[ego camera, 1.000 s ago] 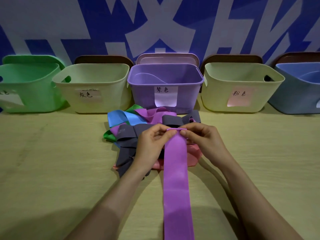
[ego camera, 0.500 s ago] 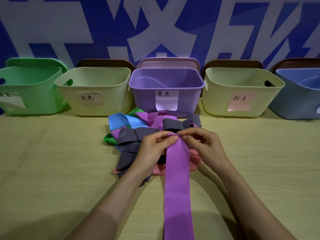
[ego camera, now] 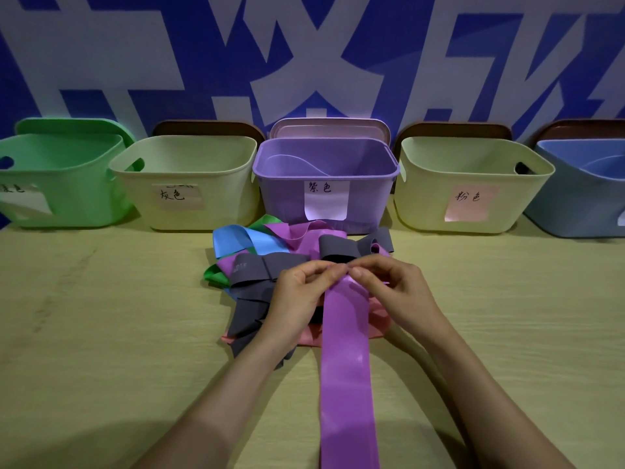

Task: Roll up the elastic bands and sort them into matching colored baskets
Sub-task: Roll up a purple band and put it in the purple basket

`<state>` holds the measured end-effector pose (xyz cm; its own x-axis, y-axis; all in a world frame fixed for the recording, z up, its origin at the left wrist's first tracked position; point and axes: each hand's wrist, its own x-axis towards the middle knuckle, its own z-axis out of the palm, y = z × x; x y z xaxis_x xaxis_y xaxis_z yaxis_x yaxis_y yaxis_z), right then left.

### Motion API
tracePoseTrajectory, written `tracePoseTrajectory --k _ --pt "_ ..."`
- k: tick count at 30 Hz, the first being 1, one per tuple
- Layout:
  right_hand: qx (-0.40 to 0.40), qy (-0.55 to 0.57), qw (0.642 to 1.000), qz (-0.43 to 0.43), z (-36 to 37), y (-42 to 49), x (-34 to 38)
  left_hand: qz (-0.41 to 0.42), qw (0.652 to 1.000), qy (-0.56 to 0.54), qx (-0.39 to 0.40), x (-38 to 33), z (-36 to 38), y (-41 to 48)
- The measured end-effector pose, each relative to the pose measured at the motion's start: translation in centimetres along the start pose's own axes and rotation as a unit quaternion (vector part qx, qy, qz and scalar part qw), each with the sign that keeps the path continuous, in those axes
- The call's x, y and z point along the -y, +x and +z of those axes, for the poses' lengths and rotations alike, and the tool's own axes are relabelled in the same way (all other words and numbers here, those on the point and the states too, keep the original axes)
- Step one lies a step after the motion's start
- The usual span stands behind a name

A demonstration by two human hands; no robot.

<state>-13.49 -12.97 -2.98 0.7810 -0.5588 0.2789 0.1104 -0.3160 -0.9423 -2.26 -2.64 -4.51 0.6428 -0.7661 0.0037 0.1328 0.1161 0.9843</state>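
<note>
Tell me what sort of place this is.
Probably a staged sorting station, not a home: a row of coloured baskets with handwritten paper labels stands on a pale wooden table, against a wall with a large blue-and-white graphic. A pile of elastic bands lies before them.

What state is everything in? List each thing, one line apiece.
purple band: laid flat along the table, far end pinched, barely rolled.
left hand: fingers pinch the band's far end.
right hand: fingers pinch the same end.
pile of bands: loose, unrolled, before the purple basket.
purple basket: upright, open.
green basket: upright, open.
left cream basket: upright, open.
right cream basket: upright, open.
blue basket: upright, open, partly out of frame.
</note>
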Motion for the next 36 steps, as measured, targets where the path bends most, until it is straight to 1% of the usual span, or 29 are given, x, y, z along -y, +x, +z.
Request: tracePoseTrajectory --k 3,10,13,17,23,27,30,36 --pt "-0.007 0.04 0.999 0.016 0.2 0.0 0.1 0.001 1.0 0.006 -0.007 0.0 0.0 -0.2" --pt "-0.027 0.016 0.999 0.016 -0.2 0.3 -0.3 0.034 0.998 0.048 -0.001 0.0 -0.2 0.0" --pt "-0.032 0.004 0.999 0.021 -0.3 0.4 -0.5 0.033 0.999 0.034 0.001 0.1 -0.2 0.1" --pt "-0.039 0.027 0.998 0.037 -0.4 0.5 -0.5 0.036 0.999 0.017 0.012 0.1 -0.3 0.0" --pt "-0.04 0.071 0.995 0.05 -0.5 0.5 -0.5 -0.003 1.0 -0.021 0.016 0.0 -0.4 0.2" --pt "-0.045 0.083 0.994 0.047 -0.5 0.5 -0.2 -0.024 0.999 0.014 0.037 -0.1 -0.1 -0.1" --pt "-0.037 0.075 0.996 0.04 -0.6 0.5 0.0 -0.045 0.998 -0.002 0.042 -0.2 0.0 -0.1" --pt "-0.064 0.08 0.994 0.048 -0.8 0.8 -0.7 -0.068 0.993 -0.011 0.097 -0.4 0.0 -0.5"
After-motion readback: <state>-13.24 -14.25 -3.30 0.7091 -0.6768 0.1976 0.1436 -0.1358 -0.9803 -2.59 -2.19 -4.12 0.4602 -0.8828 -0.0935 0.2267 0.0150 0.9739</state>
